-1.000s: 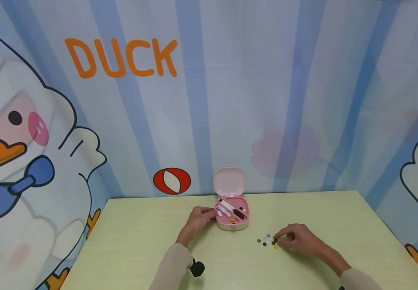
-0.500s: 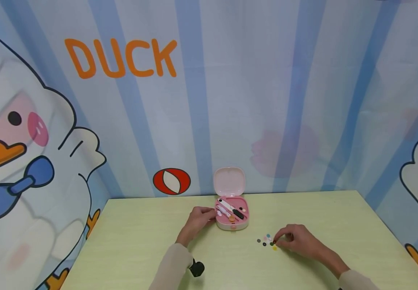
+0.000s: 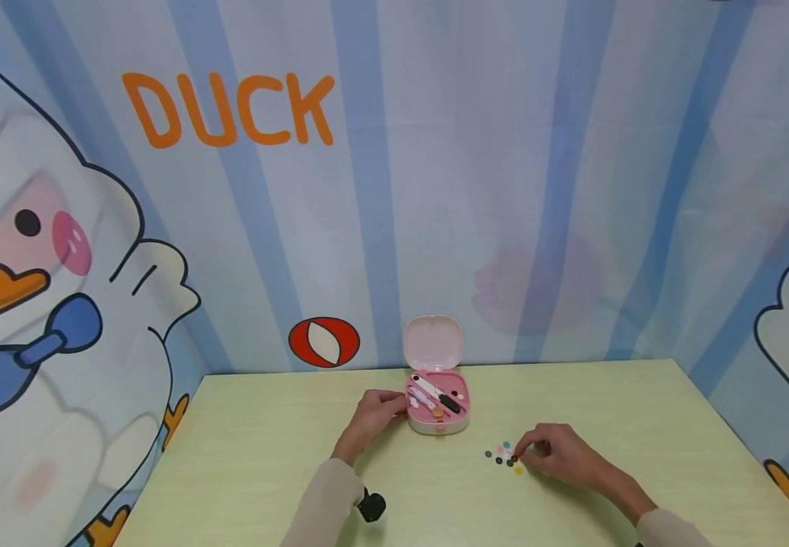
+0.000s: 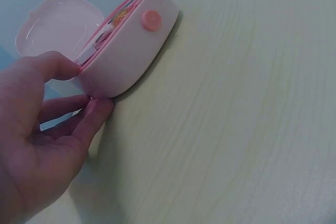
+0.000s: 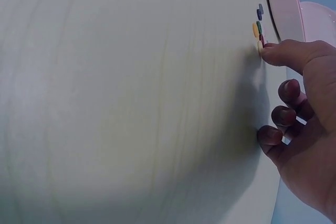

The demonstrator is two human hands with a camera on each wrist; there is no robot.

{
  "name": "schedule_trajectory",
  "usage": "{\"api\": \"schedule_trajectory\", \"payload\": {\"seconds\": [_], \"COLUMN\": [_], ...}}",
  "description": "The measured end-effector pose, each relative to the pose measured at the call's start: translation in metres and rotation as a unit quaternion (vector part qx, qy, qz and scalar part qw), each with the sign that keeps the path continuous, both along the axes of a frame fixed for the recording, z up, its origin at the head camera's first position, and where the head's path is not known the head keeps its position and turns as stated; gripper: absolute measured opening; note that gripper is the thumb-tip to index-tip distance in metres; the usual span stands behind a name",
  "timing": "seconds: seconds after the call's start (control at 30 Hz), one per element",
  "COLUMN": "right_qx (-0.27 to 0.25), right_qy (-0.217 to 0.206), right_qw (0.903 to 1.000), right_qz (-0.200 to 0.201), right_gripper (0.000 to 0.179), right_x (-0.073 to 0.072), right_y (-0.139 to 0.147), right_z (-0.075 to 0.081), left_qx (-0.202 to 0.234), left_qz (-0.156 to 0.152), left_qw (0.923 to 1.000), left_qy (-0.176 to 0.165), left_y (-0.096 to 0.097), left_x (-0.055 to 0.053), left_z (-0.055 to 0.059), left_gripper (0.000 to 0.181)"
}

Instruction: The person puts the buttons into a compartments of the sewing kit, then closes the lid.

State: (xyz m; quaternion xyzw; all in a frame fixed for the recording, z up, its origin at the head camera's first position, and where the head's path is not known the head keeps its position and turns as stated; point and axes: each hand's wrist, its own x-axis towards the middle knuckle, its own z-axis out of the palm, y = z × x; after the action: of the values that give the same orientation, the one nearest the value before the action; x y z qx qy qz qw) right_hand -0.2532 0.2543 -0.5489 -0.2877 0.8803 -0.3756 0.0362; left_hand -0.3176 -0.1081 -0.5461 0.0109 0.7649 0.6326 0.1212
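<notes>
An open pink sewing box (image 3: 438, 428) stands at the table's back edge, its lid raised. Inside lie a white tool with a black handle (image 3: 449, 403) and an orange item (image 3: 438, 412). My left hand (image 3: 370, 418) holds the box's left side; in the left wrist view the thumb is on the rim and the fingertips meet the lower wall. To the right, my right hand (image 3: 561, 454) has thumb and index finger at small loose buttons. A pale button (image 5: 260, 47) shows at the thumb tip, beside a dark red button (image 5: 262, 39). The index fingertip is hidden in the right wrist view.
Several other buttons lie close by, among them a yellow button (image 3: 519, 470), a blue button (image 3: 506, 444) and a grey button (image 3: 488, 454). The pale wooden table (image 3: 264, 456) meets a blue-striped backdrop (image 3: 435, 190) printed with ducks.
The right hand has shifted slightly left at the buttons. The dark red and green buttons have moved a little left and nearer; the yellow one has slid nearer. The left hand and box stay put.
</notes>
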Motion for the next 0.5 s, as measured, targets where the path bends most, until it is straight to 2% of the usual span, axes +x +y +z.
{"api": "schedule_trajectory", "payload": {"seconds": [0.17, 0.5], "right_qx": [-0.002, 0.004], "right_qy": [-0.010, 0.008], "right_qw": [0.9999, 1.0000], "right_qz": [0.002, -0.002], "right_gripper": [0.008, 0.006], "right_x": [0.0009, 0.0014], "right_y": [-0.0002, 0.0018], "right_z": [0.0014, 0.0006], "left_qx": [0.007, 0.009], "left_qz": [-0.003, -0.006], "left_qw": [1.0000, 0.9999], "left_qy": [0.003, 0.001], "left_y": [-0.0006, -0.0009], "left_x": [-0.0008, 0.0002], "left_z": [-0.0002, 0.0000], "left_gripper": [0.039, 0.038]}}
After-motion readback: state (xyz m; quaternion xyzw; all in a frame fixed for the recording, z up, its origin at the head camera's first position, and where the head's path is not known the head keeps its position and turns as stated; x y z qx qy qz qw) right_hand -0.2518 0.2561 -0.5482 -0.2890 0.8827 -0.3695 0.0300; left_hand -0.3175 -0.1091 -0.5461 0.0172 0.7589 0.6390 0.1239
